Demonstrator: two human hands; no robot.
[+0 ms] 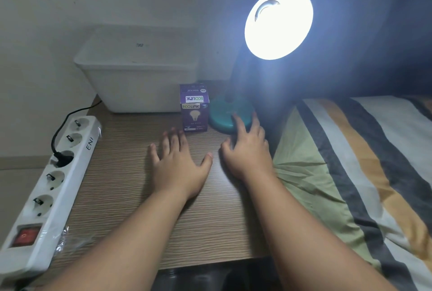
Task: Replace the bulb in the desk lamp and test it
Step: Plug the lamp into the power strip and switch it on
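Observation:
The desk lamp stands at the back right of the wooden table (pixel 140 209), its round shade (pixel 279 23) glowing brightly toward me. Its teal round base (pixel 222 113) sits beside a purple bulb box (pixel 194 109) that stands upright. My right hand (pixel 247 150) rests at the base's front edge, index finger stretched onto the teal surface, holding nothing. My left hand (pixel 180 164) lies flat on the table with fingers spread, just in front of the box, empty.
A white power strip (pixel 49 188) with a red switch lies along the table's left edge, one black plug in it. A white plastic bin (pixel 138 80) stands at the back. A bed with a striped cover (pixel 362 162) borders the table on the right.

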